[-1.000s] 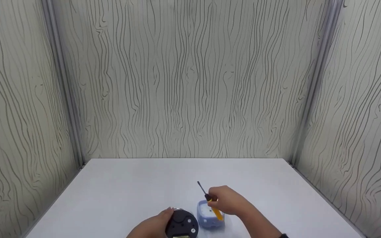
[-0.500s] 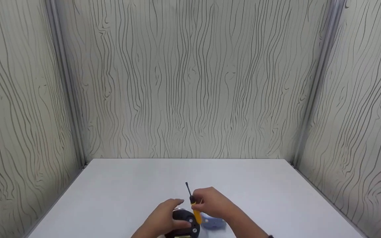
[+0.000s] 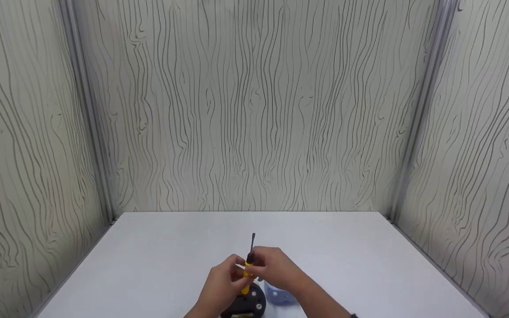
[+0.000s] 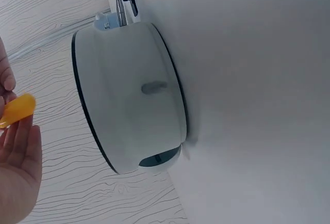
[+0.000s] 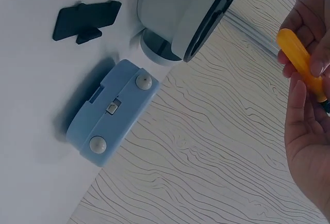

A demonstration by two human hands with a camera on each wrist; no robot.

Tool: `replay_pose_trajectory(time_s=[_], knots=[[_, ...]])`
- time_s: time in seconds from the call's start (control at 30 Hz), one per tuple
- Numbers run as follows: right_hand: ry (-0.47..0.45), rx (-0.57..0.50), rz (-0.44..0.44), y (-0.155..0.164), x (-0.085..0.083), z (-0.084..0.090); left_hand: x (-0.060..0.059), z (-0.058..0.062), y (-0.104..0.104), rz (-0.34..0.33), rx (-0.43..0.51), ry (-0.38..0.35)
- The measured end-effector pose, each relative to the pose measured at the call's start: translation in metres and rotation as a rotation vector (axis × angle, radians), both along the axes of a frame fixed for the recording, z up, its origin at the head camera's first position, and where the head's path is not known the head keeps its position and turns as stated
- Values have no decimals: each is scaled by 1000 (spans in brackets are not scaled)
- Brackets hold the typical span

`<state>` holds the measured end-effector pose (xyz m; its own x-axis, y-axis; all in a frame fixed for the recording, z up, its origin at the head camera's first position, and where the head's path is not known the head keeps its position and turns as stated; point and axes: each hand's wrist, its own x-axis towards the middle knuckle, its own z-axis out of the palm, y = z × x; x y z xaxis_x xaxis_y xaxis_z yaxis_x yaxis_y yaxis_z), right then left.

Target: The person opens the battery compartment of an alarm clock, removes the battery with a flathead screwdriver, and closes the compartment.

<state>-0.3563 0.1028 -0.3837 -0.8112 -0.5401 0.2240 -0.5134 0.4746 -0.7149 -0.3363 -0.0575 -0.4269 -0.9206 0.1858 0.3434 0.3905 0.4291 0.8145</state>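
Note:
In the head view, my right hand (image 3: 279,269) holds a screwdriver (image 3: 246,289) by its yellow handle, the dark blade pointing up and away. My left hand (image 3: 219,285) has its thumb and fingers at the same handle, pinching it. Both hands are above a round clock (image 3: 254,304) with a black back, where a gold battery (image 3: 242,315) shows. Its pale side (image 4: 124,95) fills the middle of the left wrist view. The yellow handle (image 5: 299,53) also shows between both hands' fingers in the right wrist view.
Right of the round clock is a small light-blue clock (image 5: 113,113) with white round knobs. A black flat cover (image 5: 87,21) lies on the white table (image 3: 170,247) near both. Wood-patterned panels (image 3: 254,110) enclose the table's back and sides.
My right hand has moved left with the screwdriver, from above the blue clock to above the round one. My left hand has left the round clock's edge and risen to the yellow handle.

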Motion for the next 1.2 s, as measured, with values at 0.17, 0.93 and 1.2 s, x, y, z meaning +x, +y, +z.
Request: replay_pose_trajectory(time_s=[0.17, 0.93, 1.2], knots=[[-27, 24, -4, 1, -4, -6, 0, 1, -10, 7, -78, 28], [183, 481, -16, 16, -13, -50, -2, 35, -88, -171, -560, -104], [137, 472, -27, 17, -11, -53, 5, 55, -87, -213, -609, -125]])
